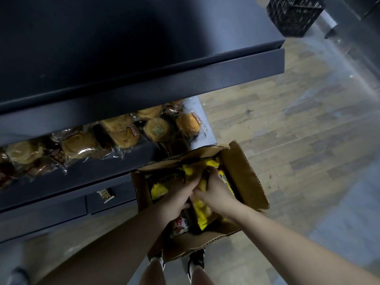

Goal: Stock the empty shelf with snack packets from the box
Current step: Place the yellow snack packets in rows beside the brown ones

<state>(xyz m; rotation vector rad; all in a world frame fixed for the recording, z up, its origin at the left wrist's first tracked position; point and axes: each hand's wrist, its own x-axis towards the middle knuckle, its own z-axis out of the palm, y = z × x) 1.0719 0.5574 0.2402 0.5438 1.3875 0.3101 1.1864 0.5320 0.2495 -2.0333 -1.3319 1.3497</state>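
Honestly, both the left hand (178, 197) and right hand (216, 190) clutch yellow snack packets (202, 210) in the box (248, 182), which look light, crinkly and slippery, so gripping the bunched middles probably beats the edges.

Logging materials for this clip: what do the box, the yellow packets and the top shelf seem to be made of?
Box: brown corrugated cardboard, with fluting showing along the cut flap edges.
Yellow packets: apparently thin glossy plastic film, crinkled where both hands grip it.
Top shelf: probably dark painted metal, smooth and matte with a folded front lip.

Our hands hide much of the yellow packets (202, 210) at lower centre. The black crate (294, 15) is cut off upper right. Packet print blurs.
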